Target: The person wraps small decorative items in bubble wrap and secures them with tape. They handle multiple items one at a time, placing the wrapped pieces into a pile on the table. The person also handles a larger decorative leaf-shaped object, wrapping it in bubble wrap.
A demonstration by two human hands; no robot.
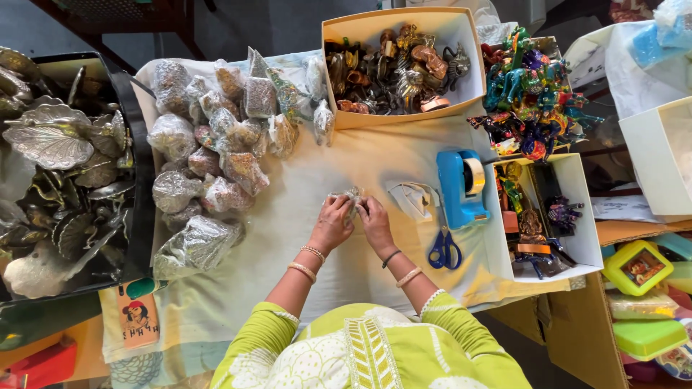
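Both hands meet at the middle of the tabletop, which is covered with a pale cloth. The left hand and the right hand are closed from either side around one small packet, a crinkled clear wrap with something small inside. The fingers pinch its top edge, so the packet stays just above the cloth and directly in front of the person, where both hands reach it evenly.

A heap of wrapped packets lies to the left, well apart from the hands, piled loosely as if gathered in one place. Further left a dark tray holds silver leaf-shaped dishes. At the far edge a cream box is full of small brass and copper figurines. Near the right hand lies a folded scrap of clear wrap. Beside it are a blue tape dispenser and blue-handled scissors, both within easy reach of that hand. A white box at the right holds a few more figurines, and a pile of bright painted toy animals sits beyond it. A phone with a pictured case lies at the near left edge.
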